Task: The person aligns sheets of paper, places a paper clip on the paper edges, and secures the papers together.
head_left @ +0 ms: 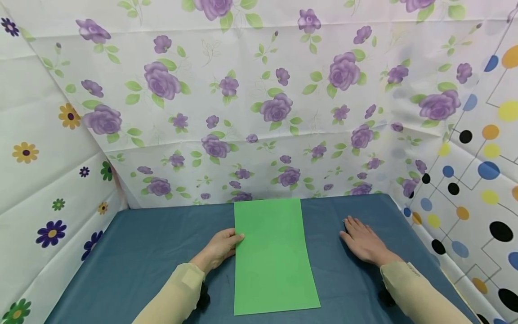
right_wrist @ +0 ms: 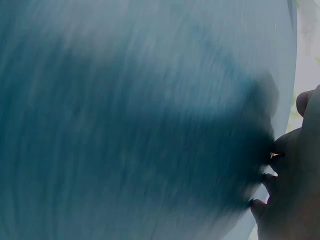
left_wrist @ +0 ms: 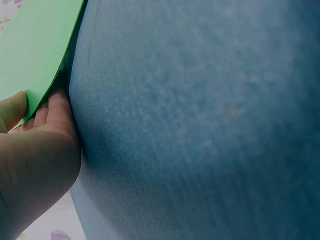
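A flat green sheet [head_left: 271, 261], taller than wide, spans from the far edge of the table toward me. My left hand [head_left: 220, 247] pinches its left edge, thumb on top and fingers underneath. In the left wrist view the edge of the green sheet [left_wrist: 42, 45] bends up a little above the blue cloth, and the fingers of the left hand [left_wrist: 42, 135] tuck below it. Off to the right of the sheet, my right hand [head_left: 366, 240] is palm down over the cloth with its fingers extended, holding nothing. The right wrist view catches that hand [right_wrist: 290, 180] dark at its right side.
Blue cloth [head_left: 170, 238] covers the table. Behind it hangs a white sheet with purple flowers [head_left: 275, 108]. A flower-print sheet [head_left: 52, 189] closes the left side, and a sheet with coloured dots [head_left: 465, 189] the right.
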`<state>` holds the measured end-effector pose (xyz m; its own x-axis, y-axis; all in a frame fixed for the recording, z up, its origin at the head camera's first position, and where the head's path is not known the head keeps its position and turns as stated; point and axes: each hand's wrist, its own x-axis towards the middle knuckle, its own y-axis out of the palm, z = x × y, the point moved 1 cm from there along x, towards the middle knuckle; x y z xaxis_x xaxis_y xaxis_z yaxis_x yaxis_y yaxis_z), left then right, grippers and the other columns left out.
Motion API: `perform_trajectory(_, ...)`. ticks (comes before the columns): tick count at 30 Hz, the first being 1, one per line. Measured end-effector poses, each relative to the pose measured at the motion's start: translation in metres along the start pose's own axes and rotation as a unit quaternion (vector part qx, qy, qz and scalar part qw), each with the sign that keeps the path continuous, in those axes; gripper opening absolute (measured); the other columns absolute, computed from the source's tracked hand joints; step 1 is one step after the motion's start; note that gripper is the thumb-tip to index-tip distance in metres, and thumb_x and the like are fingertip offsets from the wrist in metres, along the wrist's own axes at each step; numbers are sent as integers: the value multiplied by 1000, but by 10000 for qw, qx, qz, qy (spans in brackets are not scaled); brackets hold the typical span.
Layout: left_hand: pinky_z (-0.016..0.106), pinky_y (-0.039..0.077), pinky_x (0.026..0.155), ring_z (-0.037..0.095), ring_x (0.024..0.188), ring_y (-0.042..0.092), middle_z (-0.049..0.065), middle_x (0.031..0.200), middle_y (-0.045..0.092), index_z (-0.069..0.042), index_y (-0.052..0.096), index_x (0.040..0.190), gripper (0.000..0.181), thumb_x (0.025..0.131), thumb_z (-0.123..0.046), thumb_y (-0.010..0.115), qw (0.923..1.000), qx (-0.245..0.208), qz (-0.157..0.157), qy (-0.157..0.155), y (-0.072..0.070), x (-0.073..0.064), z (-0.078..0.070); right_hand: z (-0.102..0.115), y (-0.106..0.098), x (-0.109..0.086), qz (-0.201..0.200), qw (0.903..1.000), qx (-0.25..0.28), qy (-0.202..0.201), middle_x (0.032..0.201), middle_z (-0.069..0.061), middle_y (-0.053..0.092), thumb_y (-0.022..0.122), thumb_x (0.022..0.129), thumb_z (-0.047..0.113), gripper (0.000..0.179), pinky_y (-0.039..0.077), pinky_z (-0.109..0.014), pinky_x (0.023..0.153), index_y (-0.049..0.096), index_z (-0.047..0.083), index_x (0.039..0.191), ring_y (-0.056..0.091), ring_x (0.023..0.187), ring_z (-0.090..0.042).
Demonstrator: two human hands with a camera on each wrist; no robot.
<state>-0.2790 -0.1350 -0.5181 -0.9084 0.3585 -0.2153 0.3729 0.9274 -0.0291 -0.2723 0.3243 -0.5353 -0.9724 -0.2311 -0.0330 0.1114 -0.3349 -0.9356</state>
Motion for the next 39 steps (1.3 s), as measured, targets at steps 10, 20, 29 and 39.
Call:
perform_trajectory(10,42,56,93,26,106,68,16,122,67,5,56,137,36,110,-18,51,10000,-4,-59,-29,0,0,0,25,9,8,118,9993,-141,-317,166,-26,18,36,113,43,67,11,-66,120,25,-3,160,14,152,-47)
perform_trajectory(20,41,56,93,23,104,68,14,120,67,6,57,136,35,110,-17,51,10000,-36,-37,-14,0,1,1,47,13,8,142,9974,-250,-668,165,-23,22,42,112,35,61,15,-65,120,28,-1,160,18,152,-45)
perform_trajectory(29,40,56,92,22,103,68,14,120,67,6,56,135,34,110,-16,50,10000,-90,7,-8,-1,2,2,55,10,7,94,9965,-260,-791,165,-22,25,42,112,35,60,18,-66,119,30,-1,159,24,150,-45)
perform_trajectory(39,41,56,93,23,103,68,14,120,68,5,57,135,33,110,-17,51,10000,-76,-22,-26,-1,2,2,44,-4,24,-227,9985,38,-499,160,-26,35,53,109,19,54,35,-64,112,38,-3,155,37,143,-48)
